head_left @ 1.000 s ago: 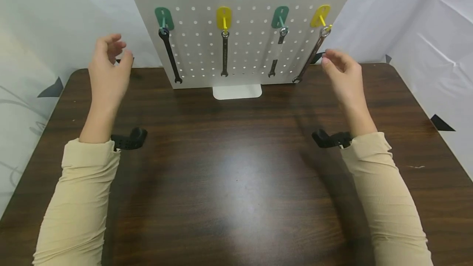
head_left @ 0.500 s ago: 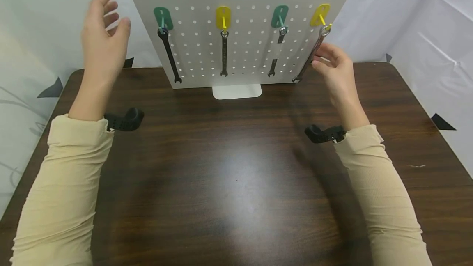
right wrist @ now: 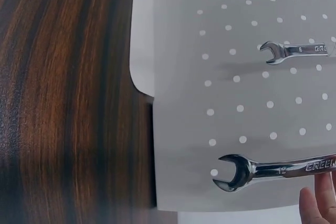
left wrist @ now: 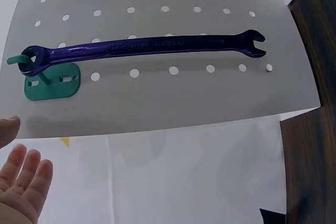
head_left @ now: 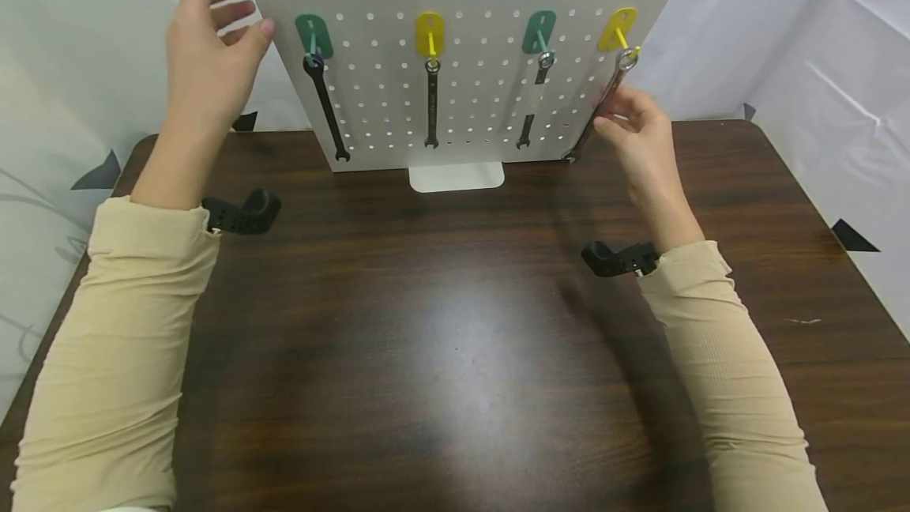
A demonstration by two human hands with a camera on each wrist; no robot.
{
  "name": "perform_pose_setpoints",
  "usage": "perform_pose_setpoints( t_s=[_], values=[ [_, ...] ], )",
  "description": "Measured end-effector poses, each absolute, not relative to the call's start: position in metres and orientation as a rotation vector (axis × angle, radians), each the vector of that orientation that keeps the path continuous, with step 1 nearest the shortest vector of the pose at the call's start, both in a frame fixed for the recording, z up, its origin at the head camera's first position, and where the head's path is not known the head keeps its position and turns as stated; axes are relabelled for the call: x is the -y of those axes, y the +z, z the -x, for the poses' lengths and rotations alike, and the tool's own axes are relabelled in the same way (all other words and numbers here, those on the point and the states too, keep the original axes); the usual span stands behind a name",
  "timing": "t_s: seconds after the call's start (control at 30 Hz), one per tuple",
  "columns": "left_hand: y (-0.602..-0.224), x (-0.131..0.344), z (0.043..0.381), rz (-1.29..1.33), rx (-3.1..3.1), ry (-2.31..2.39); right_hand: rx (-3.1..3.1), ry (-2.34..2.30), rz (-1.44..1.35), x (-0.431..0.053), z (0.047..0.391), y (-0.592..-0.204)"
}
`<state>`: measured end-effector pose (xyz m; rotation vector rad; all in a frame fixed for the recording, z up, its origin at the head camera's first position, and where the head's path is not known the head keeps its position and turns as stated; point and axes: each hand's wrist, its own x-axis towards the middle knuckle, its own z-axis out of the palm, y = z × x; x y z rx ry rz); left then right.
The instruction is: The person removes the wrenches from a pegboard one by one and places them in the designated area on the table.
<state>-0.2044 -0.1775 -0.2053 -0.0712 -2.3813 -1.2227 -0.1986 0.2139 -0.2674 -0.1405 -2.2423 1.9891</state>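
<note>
A light grey pegboard [head_left: 384,109] stands on the table, with wrenches hanging from its hooks. My left hand [head_left: 213,62] is at the board's upper left edge, thumb and fingers apart, holding nothing. Closest to it, a dark wrench [left wrist: 157,45], purplish in the left wrist view, hangs on a green hook [left wrist: 52,81]. My right hand [head_left: 643,141] is at the large silver wrench [head_left: 604,105] on the right yellow hook [head_left: 617,28]. Its fingers [right wrist: 324,192] touch that wrench from below in the right wrist view; the thumb stands slightly off it.
Between the outer wrenches hang a dark wrench [head_left: 432,105] on a yellow hook [head_left: 430,34] and a small silver wrench [head_left: 526,129] on a green hook [head_left: 539,32]. The board's white foot [head_left: 456,177] rests on the brown wooden table [head_left: 455,299]. White sheeting is behind.
My left hand has risen to the board's upper left edge. The right hand has moved left to the large silver wrench, its fingers now touching it. The wrenches stay on their hooks.
</note>
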Motion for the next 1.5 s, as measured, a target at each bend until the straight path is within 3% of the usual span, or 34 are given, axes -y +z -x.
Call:
perform_pose_setpoints(
  t_s=[1.5],
  values=[
    [-0.198, 0.167, 0.222, -0.018, 2.402, -1.042, 1.882, 2.337, 0.066, -0.224, 0.178, -0.262]
  ],
)
